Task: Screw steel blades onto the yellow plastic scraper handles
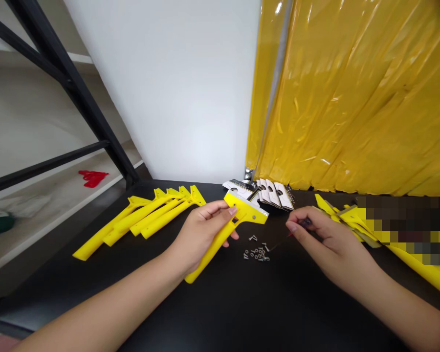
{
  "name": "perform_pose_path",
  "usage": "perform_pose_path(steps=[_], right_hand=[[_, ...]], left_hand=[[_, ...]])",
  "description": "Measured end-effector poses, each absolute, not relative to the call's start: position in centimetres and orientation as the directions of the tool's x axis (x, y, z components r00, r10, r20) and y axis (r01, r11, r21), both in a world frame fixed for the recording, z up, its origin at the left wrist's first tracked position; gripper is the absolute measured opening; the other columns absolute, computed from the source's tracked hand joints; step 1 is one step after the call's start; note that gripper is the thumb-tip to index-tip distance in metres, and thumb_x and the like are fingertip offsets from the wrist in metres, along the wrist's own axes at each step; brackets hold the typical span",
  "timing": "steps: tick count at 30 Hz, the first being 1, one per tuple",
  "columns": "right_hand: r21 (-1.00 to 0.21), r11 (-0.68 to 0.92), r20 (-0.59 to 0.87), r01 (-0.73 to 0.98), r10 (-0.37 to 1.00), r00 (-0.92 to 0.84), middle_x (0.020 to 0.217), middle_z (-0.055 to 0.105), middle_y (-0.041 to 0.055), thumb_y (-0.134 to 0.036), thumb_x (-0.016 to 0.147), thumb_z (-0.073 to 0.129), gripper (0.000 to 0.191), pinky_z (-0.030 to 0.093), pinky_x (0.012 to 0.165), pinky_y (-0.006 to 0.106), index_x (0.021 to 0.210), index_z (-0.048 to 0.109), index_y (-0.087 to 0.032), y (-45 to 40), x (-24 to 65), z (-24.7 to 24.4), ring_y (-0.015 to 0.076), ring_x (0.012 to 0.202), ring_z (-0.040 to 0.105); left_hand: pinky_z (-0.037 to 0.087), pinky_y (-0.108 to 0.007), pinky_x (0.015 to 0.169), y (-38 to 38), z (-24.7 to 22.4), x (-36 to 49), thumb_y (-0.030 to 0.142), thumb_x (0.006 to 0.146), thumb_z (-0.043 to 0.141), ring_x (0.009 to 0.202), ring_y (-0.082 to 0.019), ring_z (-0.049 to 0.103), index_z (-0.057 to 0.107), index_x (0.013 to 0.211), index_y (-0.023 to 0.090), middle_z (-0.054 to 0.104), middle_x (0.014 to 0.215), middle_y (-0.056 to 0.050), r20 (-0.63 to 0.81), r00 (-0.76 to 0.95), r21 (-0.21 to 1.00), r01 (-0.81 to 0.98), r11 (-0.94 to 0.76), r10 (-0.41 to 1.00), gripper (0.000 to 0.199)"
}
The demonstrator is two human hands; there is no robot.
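Note:
My left hand (207, 230) is closed around the handle of a yellow scraper (209, 254), its wide head tilted up to the right. A metal strip lies along the head's far edge, and a screw shows near the head's right end. In my right hand (319, 234) a small screwdriver (290, 234) is pinched between thumb and fingers. Its thin shaft points left and down towards loose screws and nuts (258, 253) on the black table; whether the tip touches them I cannot tell. Part of its dark handle is hidden by the fingers.
Several yellow scraper handles (146, 215) lie side by side on the left. White cards with round holes (275, 194) lie at the back. More yellow scrapers (328, 208) are piled at the right, partly blurred out. A white panel and yellow plastic curtain (352, 98) stand behind the table (220, 318).

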State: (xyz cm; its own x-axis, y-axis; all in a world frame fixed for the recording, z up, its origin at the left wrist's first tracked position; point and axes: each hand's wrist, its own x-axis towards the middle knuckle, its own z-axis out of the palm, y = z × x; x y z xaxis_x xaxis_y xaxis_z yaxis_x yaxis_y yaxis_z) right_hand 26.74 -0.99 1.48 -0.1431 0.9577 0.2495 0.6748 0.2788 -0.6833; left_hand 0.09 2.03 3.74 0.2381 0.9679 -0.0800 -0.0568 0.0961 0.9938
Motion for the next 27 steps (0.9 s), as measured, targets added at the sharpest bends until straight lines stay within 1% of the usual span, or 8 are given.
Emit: perform_pose_path(steps=[7,13,21,27], right_hand=[[-0.679,0.296,0.279,0.672,0.951,-0.138,0.091,0.069,0.0015,-0.052,0.106,0.050,0.025,0.045,0.075,0.035,0.105,0.060,-0.029,-1.21,26.84,1.53,0.0225,0.086,0.063],[-0.650,0.317,0.301,0.691,0.942,-0.149,0.090,0.070,0.0016,-0.051,0.106,0.050,0.024,0.044,0.072,0.034,0.105,0.060,-0.030,-1.36,26.88,1.93,0.0226,0.084,0.064],[-0.606,0.364,0.339,0.708,0.923,-0.184,0.086,0.068,0.0000,-0.048,0.107,0.051,0.021,0.045,0.070,0.033,0.106,0.061,-0.029,-1.56,26.95,1.74,0.0203,0.078,0.064],[-0.575,0.426,0.372,0.698,0.896,-0.240,0.086,0.067,-0.0026,-0.042,0.107,0.053,0.015,0.045,0.068,0.031,0.106,0.061,-0.029,-1.47,26.75,1.57,0.0170,0.074,0.062]], left_hand=[[0.052,-0.022,0.053,2.09,3.58,0.08,0.043,0.093,0.073,0.066,-0.014,0.067,0.070,0.097,0.018,0.068,0.078,-0.001,-0.079,0.245,0.994,-0.055,0.095,0.966,0.025],[0.053,-0.022,0.054,2.14,3.58,-0.03,0.043,0.094,0.072,0.067,-0.014,0.067,0.068,0.099,0.019,0.068,0.078,0.000,-0.085,0.254,0.994,-0.048,0.100,0.963,0.026],[0.053,-0.022,0.054,2.28,3.49,-0.12,0.043,0.096,0.070,0.068,-0.015,0.068,0.068,0.099,0.018,0.068,0.079,-0.001,-0.080,0.269,0.994,-0.054,0.098,0.960,0.025],[0.053,-0.022,0.054,2.27,3.40,-0.09,0.042,0.096,0.069,0.066,-0.014,0.067,0.068,0.099,0.018,0.068,0.077,-0.001,-0.081,0.265,0.994,-0.049,0.098,0.961,0.024]])
